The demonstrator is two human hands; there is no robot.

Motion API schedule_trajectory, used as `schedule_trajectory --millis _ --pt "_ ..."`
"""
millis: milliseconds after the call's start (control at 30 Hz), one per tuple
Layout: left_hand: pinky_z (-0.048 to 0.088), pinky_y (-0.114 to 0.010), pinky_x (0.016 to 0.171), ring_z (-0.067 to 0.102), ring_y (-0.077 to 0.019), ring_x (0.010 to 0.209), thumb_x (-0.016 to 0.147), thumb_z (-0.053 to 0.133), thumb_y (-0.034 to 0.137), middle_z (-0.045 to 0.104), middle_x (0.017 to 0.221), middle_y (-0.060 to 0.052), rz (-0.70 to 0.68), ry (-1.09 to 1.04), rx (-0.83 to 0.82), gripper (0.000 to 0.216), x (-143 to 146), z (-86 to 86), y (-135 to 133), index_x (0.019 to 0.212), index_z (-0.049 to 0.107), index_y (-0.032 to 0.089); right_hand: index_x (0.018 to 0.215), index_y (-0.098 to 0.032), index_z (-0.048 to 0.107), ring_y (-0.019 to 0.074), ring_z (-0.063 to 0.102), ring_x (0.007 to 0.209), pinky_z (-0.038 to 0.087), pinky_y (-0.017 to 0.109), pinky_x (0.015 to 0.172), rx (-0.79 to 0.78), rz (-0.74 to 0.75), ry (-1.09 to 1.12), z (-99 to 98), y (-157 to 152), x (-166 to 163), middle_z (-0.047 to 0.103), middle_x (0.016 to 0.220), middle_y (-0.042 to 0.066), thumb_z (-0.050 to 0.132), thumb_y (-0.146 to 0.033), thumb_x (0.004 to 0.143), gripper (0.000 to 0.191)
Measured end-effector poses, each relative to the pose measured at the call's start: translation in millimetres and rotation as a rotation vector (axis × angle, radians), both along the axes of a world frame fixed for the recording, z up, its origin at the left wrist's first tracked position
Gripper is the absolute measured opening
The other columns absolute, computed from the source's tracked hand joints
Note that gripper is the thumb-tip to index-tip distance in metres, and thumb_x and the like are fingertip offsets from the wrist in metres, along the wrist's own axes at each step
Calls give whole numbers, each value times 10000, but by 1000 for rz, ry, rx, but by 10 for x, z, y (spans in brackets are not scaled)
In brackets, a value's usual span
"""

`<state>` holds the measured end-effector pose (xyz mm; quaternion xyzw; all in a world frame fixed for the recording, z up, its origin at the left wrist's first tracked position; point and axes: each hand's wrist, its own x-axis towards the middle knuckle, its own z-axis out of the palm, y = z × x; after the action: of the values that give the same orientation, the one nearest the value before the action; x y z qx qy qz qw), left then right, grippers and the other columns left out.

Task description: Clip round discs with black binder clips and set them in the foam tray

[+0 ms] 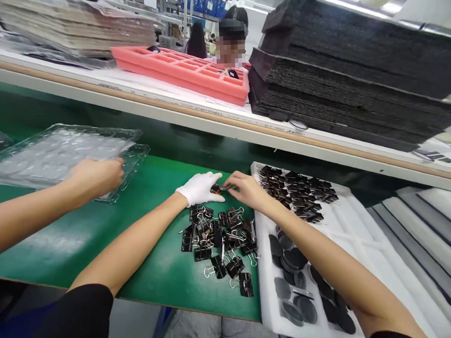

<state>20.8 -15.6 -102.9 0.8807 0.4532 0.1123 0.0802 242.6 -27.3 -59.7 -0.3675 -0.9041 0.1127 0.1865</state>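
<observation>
My left hand (203, 189), in a white glove, grips a small dark round part (216, 189) with an orange patch between thumb and fingers. Bare and coming from the right, my right hand (246, 189) pinches a thin greyish piece (225, 188) against that part. Whether the two pieces are joined cannot be made out. Just below both hands lies a loose heap of black binder clips (221, 234) with silver wire handles. Beside my right forearm, a white foam tray (266, 287) holds rows of black binder clips (297, 191) and dark round discs (294, 258).
A co-worker's hand (97, 177) reaches in at left over clear plastic trays (56, 151) on the green table (155, 271). Across the back, a shelf (193, 123) carries a pink foam tray (184, 73) and stacked black foam sheets (348, 74). Foam panels (419, 240) lean at right.
</observation>
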Motion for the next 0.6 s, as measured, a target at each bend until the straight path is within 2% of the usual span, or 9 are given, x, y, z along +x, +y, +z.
schedule_trajectory --millis 100,200,300,367,433,500,600 --pt "522 -381 811 708 -356 1041 811 684 748 689 1201 -140 -14 -29 -18 871 -1 -10 17 1461 491 201 1033 -204 786 260 742 977 608 399 884 22 66 -94 -165 101 -69 741 1114 97 642 -100 911 215" --pt "522 -372 797 708 -350 1030 792 712 742 692 1192 -128 -2 -56 -45 849 -5 -16 39 1425 519 211 1116 -198 795 278 739 1086 611 428 967 0 160 -90 -280 116 -23 753 1192 107 589 -104 944 284" --pt "524 -373 800 706 -353 1040 786 724 734 693 1196 -129 0 -50 -57 852 -5 -13 39 1426 527 207 1191 -196 782 273 683 1243 562 449 1090 -45 222 -72 -290 115 49 749 1256 94 492 -57 934 412" --pt "525 -379 809 707 -350 1042 806 705 728 690 1210 -133 -4 -39 -53 837 -9 -8 25 1436 532 206 1193 -208 780 266 653 1291 530 468 1131 -74 213 -52 -210 105 87 744 1275 79 464 -56 920 444" --pt "527 -384 835 705 -338 1060 838 681 702 670 1282 -132 -22 -45 -32 798 -22 -4 10 1458 529 225 1169 -215 778 265 672 1252 554 470 1084 -94 138 -16 -65 71 124 741 1277 81 474 -102 924 407" --pt "523 -390 889 686 -326 1126 866 669 640 626 1401 -115 -73 -69 5 742 -41 -3 1 1481 522 252 1118 -210 775 259 728 1088 604 436 944 -163 9 -26 102 2 161 762 1194 93 515 -200 945 313" --pt "506 -398 951 652 -316 1196 897 639 556 622 1444 -75 -144 -79 17 655 -54 -5 3 1479 536 274 955 -215 771 224 721 794 578 357 725 -440 -83 -240 270 -141 199 781 922 69 625 -401 936 237"
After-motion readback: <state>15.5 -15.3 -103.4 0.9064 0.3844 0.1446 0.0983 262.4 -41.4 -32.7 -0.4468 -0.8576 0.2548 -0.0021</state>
